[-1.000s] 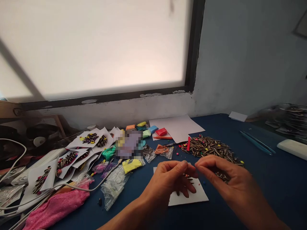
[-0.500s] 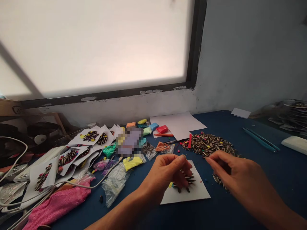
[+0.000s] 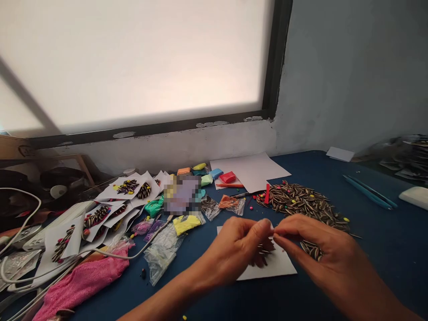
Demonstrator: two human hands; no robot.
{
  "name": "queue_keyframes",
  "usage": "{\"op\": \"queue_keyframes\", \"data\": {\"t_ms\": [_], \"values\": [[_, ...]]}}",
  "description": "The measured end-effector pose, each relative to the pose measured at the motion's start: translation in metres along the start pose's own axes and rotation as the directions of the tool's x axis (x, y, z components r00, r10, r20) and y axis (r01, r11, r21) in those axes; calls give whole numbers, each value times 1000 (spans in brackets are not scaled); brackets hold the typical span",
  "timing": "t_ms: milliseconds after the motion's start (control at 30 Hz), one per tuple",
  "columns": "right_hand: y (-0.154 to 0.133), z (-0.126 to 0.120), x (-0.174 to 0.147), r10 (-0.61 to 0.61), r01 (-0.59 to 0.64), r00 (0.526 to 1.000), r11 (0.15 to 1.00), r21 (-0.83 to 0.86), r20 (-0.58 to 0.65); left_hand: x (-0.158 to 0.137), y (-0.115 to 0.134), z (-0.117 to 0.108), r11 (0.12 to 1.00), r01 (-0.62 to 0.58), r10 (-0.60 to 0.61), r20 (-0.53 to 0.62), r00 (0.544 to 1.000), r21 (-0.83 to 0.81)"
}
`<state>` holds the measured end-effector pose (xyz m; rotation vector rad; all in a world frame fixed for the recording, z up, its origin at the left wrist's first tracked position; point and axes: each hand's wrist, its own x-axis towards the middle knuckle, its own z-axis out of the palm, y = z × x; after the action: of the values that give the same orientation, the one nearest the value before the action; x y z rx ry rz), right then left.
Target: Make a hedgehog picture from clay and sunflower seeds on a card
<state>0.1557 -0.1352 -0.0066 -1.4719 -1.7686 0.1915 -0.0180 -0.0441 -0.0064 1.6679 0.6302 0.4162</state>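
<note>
My left hand (image 3: 234,249) is closed, thumb against fingers, over a white paper card (image 3: 286,266). Opposite it, my right hand (image 3: 321,247) pinches with thumb and forefinger, and the fingertips of both hands meet above the card. Whatever sits between them is too small to make out. Beneath my left fingers, striped sunflower seeds (image 3: 265,248) are arranged on the card, partly hidden by the hand. A heap of loose sunflower seeds (image 3: 301,200) lies just behind my right hand, with small coloured balls among them.
Finished-looking seed cards (image 3: 96,216) overlap at the left, near a pink cloth (image 3: 87,276) and a white cable (image 3: 133,257). Coloured clay packets (image 3: 185,224) and plastic bags fill the middle. Blue tweezers (image 3: 369,191) lie at the right; white sheets (image 3: 250,171) rest by the wall.
My right hand has moved left from beside the seed heap to meet my left fingertips. My left hand has shifted slightly right. The view has turned a little.
</note>
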Motion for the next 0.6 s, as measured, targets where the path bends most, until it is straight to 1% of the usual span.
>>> {"op": "queue_keyframes", "data": {"t_ms": [33,67,100,133,167,200,267,333,467,600], "values": [[3,0,-1,6,-7,1000,1000,-30,-12,-1,2,-7,991,-9,20,-75,997,137],[7,1,-2,11,-12,1000,998,-67,-15,-3,4,-14,946,-24,66,-119,991,322],[11,3,-3,15,-16,1000,994,-108,-5,-5,6,-21,881,-41,104,-110,988,471],[15,4,-4,22,-19,999,989,-146,22,-7,8,-27,817,-65,114,-50,992,573],[18,6,-5,32,-21,998,984,-176,62,-9,10,-32,755,-86,91,26,995,650],[20,8,-6,41,-21,994,980,-199,101,-10,11,-36,704,-85,61,60,996,705],[21,10,-6,53,-13,985,973,-231,167,-10,10,-38,636,-80,1,103,995,767],[20,11,-6,39,11,980,968,-252,195,-8,7,-36,596,-83,-35,129,991,799],[17,14,-5,-1,56,980,962,-268,201,-3,-2,-32,552,-115,-43,165,985,826],[19,17,-5,-2,56,983,956,-290,183,-1,-6,-33,530,-100,-66,158,985,842]]}}
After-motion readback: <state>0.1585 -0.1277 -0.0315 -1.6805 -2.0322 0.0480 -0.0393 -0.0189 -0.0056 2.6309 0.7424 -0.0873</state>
